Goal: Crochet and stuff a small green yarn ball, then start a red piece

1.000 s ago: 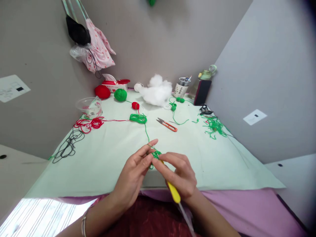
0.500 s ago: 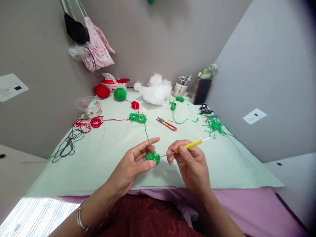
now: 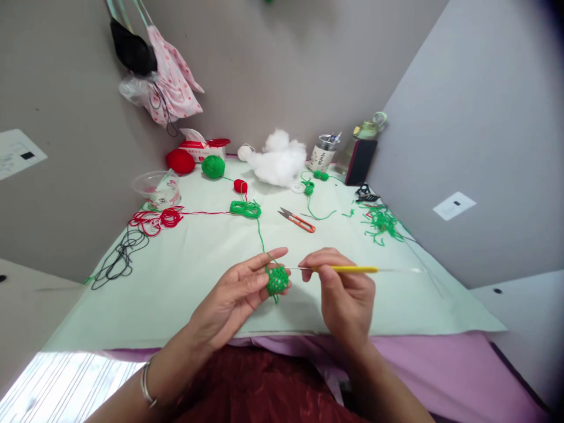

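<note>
A small round green crochet piece (image 3: 278, 281) is held between the thumb and fingers of my left hand (image 3: 240, 292). Green yarn (image 3: 261, 235) runs from it over my left index finger up to a loose green skein (image 3: 245, 209). My right hand (image 3: 346, 292) pinches a crochet hook with a yellow handle (image 3: 355, 269), held nearly level. Its metal tip points left and meets the upper right edge of the piece. Beyond my hands lie orange-handled snips (image 3: 297, 220).
White stuffing (image 3: 279, 160) and a pen tin (image 3: 324, 154) stand at the back, with a phone (image 3: 361, 163) leaning on a bottle. Green scraps (image 3: 382, 225) lie right. At left are a clear tub (image 3: 158, 189), red yarn (image 3: 170, 217) and black cord (image 3: 121, 255).
The green piece has been turned, so its rounded face shows more. My left fingers have shifted around it. The hook has swung from slanting upward to nearly level.
</note>
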